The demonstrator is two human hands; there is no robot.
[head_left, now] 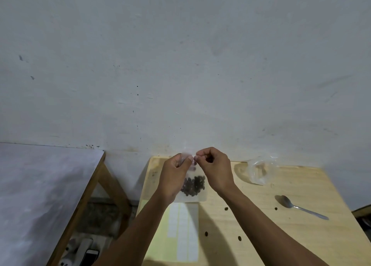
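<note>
Head view, looking down over a pale wooden tabletop (261,235) set against a grey wall (180,65). Nearest, on the floor off the left edge, are a power strip (80,249) and a phone (90,256), under a second, grey-topped table (40,185). By the near left corner of the tabletop a yellow sheet (156,235) lies flat, with white label strips (181,229) on it. Small dark holes (206,233) dot the wood just right of the sheet. Both forearms come in over the near edge and meet above the left half. A metal spoon (301,207) lies toward the right edge, bowl pointing inward, well apart from the hands. Between the hands is a small clear bag (193,197), with dark beans (193,185) gathered in its lower part; cannot tell whether its bottom edge rests on the wood. Left hand (174,175) and right hand (216,169) both grasp the bag's top. Their fingers (188,159) are curled in, thumb and forefinger tips pinching the top edge, the two pinches almost touching. Farther on, at the far edge right of the hands, sits a crumpled plastic bag (261,171).
</note>
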